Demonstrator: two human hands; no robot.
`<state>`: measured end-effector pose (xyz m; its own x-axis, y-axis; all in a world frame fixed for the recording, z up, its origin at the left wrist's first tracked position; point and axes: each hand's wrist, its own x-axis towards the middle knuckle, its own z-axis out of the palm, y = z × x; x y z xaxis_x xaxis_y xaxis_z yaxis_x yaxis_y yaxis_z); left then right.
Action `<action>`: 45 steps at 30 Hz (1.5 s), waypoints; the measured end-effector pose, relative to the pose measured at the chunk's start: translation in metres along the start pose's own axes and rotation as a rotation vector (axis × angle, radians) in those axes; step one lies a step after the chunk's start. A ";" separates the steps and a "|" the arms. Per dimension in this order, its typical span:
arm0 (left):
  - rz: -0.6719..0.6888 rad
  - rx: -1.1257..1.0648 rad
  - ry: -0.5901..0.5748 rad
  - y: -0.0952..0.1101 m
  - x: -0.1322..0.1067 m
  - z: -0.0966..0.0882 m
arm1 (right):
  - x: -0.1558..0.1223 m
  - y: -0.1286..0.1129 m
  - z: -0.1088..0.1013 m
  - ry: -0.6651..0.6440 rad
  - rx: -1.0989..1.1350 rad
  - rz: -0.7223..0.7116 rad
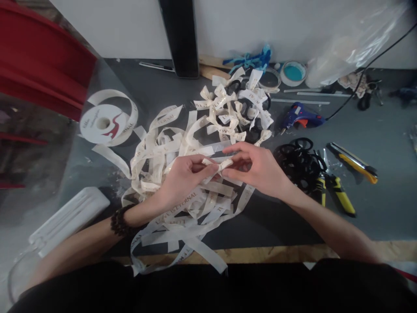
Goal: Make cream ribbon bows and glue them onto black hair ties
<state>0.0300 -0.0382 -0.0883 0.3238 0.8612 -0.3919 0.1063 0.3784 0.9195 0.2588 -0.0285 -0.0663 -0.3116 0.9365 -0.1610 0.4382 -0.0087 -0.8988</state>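
Between my two hands is a small cream ribbon bow (224,164), pinched at its knot and loops. My left hand (185,174) grips its left side between thumb and fingers. On the other side, my right hand (257,167) pinches the right loop, its index finger stretched above. Beneath and around them spreads a heap of printed cream ribbon strips (195,202). Several finished bows on black hair ties (228,108) lie in a pile just beyond my hands. Right of my right hand sits a bunch of black hair ties (296,167).
A ribbon spool (103,124) stands at the left, with a white power strip (70,217) nearer me. Rightward lie a blue glue gun (301,116), a yellow utility knife (353,161) and yellow-handled pliers (342,193). At the back are a tape roll (293,73) and glue sticks (302,101).
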 end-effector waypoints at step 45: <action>0.596 0.566 0.237 0.012 -0.009 0.003 | -0.023 -0.001 0.029 0.324 -0.384 -0.408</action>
<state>0.0312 -0.0429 -0.0736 0.2765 0.9347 0.2236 0.4544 -0.3321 0.8265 0.2410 -0.0598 -0.0738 -0.2728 0.8967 0.3485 0.6271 0.4404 -0.6424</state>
